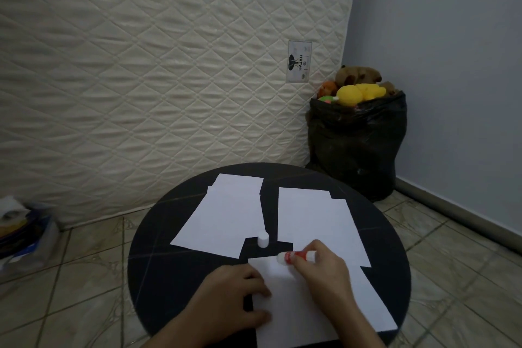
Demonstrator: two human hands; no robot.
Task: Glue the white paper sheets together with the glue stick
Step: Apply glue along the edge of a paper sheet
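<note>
While the left hand (240, 288) lies flat with its fingers pressing on the left edge of the near paper sheet (296, 305), the right hand (324, 271) works above it. The right grip is closed around the glue stick (293, 257), which has a red and white body. The stick lies almost sideways, and its white tip points left and touches the top edge of the near sheet. The left grip holds nothing; it only rests on the paper.

The near sheet sits at the front of the round black table (158, 263). A small white cap (263, 239) stands upright on the table, just behind the near sheet and apart from the stick. Behind the cap on the left lies a stack of paper sheets (226, 215), a little out of line with each other. On the right lies another stack of paper (313, 223), and its front part runs under the right hand.

Behind the table a quilted mattress (169, 65) leans upright. In the corner stands a black bag (356, 144) with soft toys (356, 90) on top. The floor (84, 277) has tiles.
</note>
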